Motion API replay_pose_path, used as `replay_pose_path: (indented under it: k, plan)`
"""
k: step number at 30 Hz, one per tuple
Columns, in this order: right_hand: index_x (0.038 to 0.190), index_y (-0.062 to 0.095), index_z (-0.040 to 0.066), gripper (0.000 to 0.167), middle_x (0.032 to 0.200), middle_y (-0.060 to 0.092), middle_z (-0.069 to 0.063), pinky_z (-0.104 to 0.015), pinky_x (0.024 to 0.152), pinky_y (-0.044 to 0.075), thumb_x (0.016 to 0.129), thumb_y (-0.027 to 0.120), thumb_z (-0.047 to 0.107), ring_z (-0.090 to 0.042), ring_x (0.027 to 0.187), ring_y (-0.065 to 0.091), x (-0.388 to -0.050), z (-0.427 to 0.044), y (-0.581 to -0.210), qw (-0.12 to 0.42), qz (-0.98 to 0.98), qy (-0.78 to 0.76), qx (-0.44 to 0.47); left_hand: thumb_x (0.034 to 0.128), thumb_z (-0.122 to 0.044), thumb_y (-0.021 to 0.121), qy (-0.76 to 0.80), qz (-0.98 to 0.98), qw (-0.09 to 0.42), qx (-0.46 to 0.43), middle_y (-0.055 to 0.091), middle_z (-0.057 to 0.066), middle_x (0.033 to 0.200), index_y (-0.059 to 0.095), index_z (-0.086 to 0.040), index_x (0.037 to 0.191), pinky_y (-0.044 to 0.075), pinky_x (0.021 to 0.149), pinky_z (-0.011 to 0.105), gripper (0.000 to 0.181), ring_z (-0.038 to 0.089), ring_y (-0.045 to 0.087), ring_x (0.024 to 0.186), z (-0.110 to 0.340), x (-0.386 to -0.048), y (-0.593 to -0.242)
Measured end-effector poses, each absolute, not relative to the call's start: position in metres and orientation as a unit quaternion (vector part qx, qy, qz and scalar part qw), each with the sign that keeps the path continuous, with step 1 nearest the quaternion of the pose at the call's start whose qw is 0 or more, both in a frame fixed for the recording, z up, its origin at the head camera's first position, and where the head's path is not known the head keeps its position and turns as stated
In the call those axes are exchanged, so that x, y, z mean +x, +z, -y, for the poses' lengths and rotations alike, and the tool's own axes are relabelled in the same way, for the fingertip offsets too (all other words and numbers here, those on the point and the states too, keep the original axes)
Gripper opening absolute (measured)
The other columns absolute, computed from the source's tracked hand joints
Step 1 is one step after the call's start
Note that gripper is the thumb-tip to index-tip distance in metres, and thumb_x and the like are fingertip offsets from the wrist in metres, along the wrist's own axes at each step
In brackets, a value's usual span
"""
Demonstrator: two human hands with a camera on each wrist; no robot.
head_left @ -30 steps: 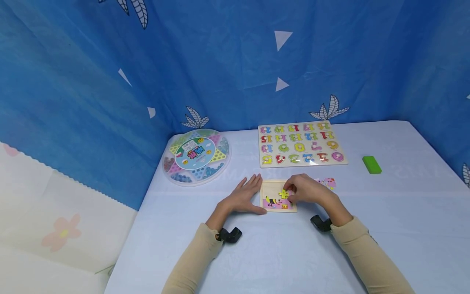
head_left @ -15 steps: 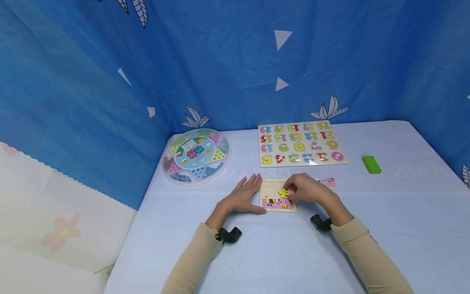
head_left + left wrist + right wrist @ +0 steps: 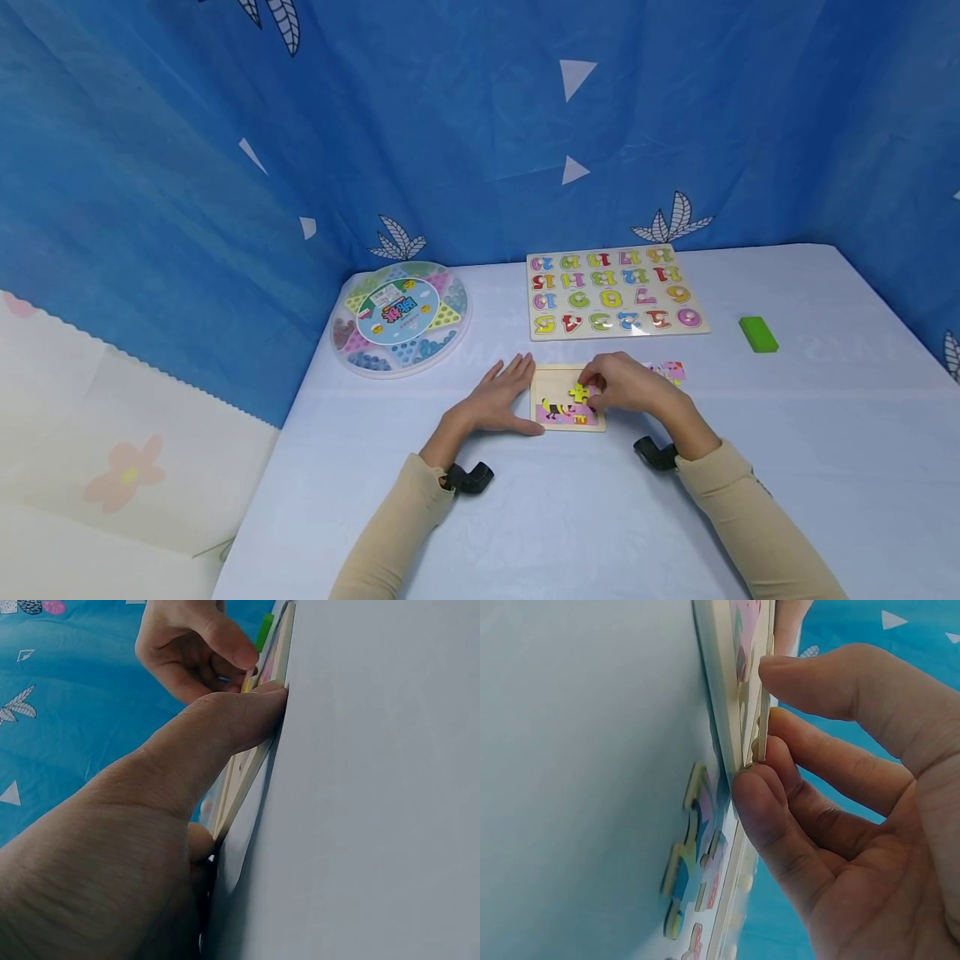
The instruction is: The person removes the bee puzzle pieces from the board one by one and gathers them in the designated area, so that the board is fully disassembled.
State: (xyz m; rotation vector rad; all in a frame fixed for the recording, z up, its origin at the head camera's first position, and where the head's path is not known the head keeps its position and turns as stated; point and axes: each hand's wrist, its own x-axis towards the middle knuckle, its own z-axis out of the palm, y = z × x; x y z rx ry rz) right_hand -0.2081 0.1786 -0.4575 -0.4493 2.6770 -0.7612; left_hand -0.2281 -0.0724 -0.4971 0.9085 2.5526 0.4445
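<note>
On the near side of the wooden tray (image 3: 551,383), two tan sleeves (image 3: 390,518) reach across the pale surface (image 3: 570,521), a black device (image 3: 470,479) at each wrist. At the tray's left edge lies the left hand (image 3: 498,404), fingers spread wide, thumb touching the near corner. Along the tray's near edge inside, pink pieces with a bee picture (image 3: 555,412) are fitted. Above the tray's right part, the right hand (image 3: 626,385) pinches a yellow puzzle piece (image 3: 578,393) between thumb and fingers — whether the piece touches the tray, I cannot tell.

Right of the tray's far corner, partly behind the right hand, lie loose pink pieces (image 3: 673,371). Well to the tray's right is a green block (image 3: 759,334); beyond it to the left, a round marble game (image 3: 401,317). Straight behind the tray — and stretching rightward — sits a number board (image 3: 615,292), then blue cloth (image 3: 480,125).
</note>
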Motion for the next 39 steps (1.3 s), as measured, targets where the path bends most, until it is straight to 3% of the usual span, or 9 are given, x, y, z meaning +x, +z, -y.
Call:
replay_pose_path:
  k: [39]
  plan:
    - [0.102,0.074,0.009,0.026,0.087,0.063,-0.001,-0.025,0.07,0.05,0.077,0.081,0.012,-0.016,0.08,0.052,-0.2067,-0.1877,-0.4557,0.157,-0.936,-0.274,-0.155,0.0777,-0.063,0.069,0.157,-0.912,0.195,0.325,-0.002,-0.002,0.165,0.005,-0.013,0.157,-0.005,0.126,0.038,0.113,0.011,-0.008,0.153,0.0726,-0.2271,-0.4951]
